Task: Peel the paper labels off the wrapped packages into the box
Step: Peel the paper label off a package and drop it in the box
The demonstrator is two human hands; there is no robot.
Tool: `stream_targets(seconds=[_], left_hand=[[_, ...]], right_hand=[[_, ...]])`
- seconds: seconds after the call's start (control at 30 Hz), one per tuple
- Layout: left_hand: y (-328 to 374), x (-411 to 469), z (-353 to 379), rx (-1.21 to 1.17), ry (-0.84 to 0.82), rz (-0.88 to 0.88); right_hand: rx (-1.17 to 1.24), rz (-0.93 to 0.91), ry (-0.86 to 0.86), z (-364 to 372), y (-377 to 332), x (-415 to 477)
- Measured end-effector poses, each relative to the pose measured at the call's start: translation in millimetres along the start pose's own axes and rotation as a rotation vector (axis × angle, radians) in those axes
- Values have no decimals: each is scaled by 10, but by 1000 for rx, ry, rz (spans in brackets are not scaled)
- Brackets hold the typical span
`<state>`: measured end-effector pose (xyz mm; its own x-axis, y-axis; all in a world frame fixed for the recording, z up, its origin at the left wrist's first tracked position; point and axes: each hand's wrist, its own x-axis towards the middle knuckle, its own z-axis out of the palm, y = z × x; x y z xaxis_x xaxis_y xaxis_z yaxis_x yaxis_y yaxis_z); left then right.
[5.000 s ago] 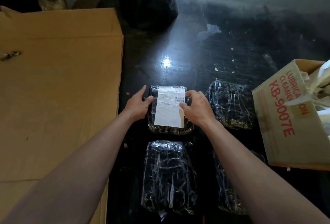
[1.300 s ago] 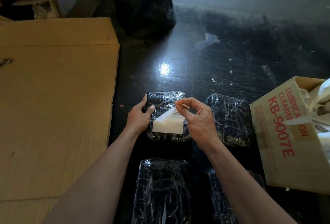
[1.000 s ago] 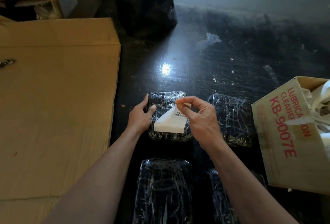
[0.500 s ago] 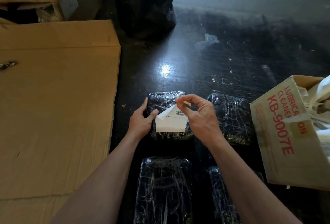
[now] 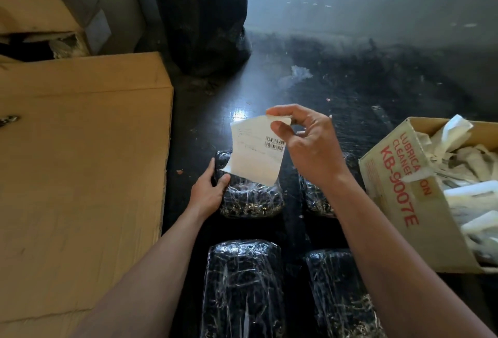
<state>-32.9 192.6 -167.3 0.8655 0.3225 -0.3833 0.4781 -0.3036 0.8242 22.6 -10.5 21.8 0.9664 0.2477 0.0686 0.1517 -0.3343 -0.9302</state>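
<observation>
My right hand point(image 5: 307, 143) pinches the top corner of a white paper label point(image 5: 256, 154) with barcodes, lifted in the air above a black plastic-wrapped package point(image 5: 250, 200). The label's lower edge hangs just over the package; whether it still sticks there I cannot tell. My left hand point(image 5: 207, 192) grips that package's left edge on the dark floor. An open cardboard box point(image 5: 398, 192) with red lettering sits at the right, holding several peeled white labels point(image 5: 469, 192).
Three more wrapped packages lie nearby: one point(image 5: 315, 197) partly hidden behind my right arm, two in front point(image 5: 242, 289) point(image 5: 342, 294). A large flat cardboard sheet point(image 5: 75, 175) covers the left. A black bag point(image 5: 204, 14) stands at the back.
My right hand has pulled the label up off the package and raised it high. The left hand stays on the package's left edge.
</observation>
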Motion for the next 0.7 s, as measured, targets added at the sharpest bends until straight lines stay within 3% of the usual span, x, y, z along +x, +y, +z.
stream_targets(seconds=[0.23, 0.43, 0.7], left_hand=[[224, -169, -118, 158, 17, 12], [889, -538, -223, 398, -9, 344], [1954, -930, 19, 630, -138, 647]], right_hand=[[-84, 0, 91, -239, -109, -280], [-55, 2, 164, -560, -219, -591], [-299, 0, 319, -1315, -250, -1017]])
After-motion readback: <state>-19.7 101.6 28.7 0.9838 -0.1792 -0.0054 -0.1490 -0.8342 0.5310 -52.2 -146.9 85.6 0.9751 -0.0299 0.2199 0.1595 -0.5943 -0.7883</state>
